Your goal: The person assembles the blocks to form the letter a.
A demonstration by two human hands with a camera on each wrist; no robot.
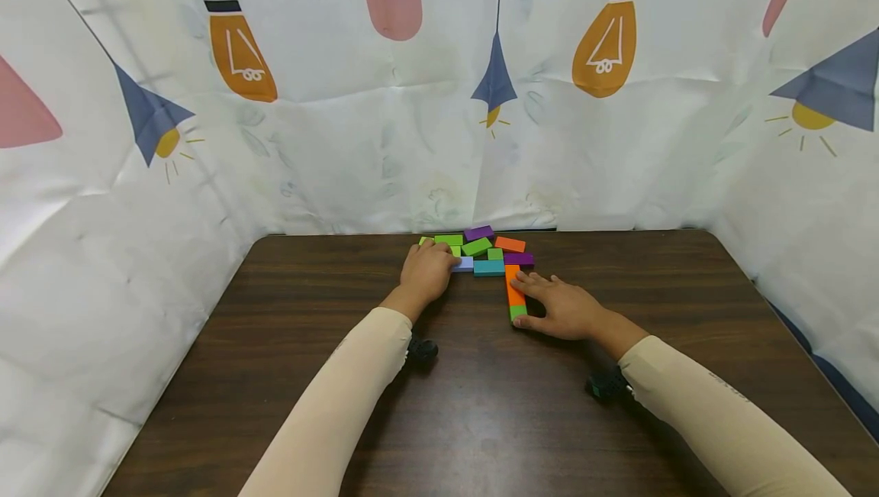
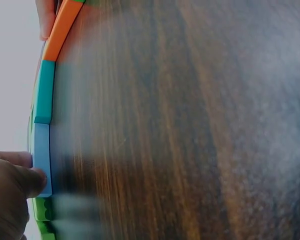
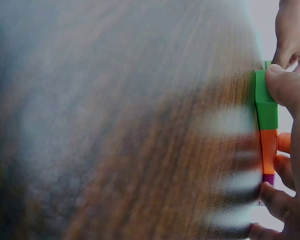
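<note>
My left hand (image 1: 426, 272) is at the left side of a flat cluster of coloured blocks. Its thumb and index finger pinch a light blue block (image 2: 41, 145) at the front of the cluster. A teal block (image 1: 489, 269) lies just right of that one. From the cluster's front right, an orange block (image 1: 513, 287) and a green block (image 1: 518, 313) run in line toward me. My right hand (image 1: 566, 310) lies beside them, fingers extended and spread. Its thumb touches the green block, and the index fingertip reaches the orange one. Left fingers partly hide some green blocks.
Behind the front row lie green blocks (image 1: 476, 246), purple blocks (image 1: 478, 233) and another orange block (image 1: 510, 244), close to the back edge of the dark wooden table (image 1: 474, 405). A white patterned cloth (image 1: 330, 161) hangs behind and on both sides.
</note>
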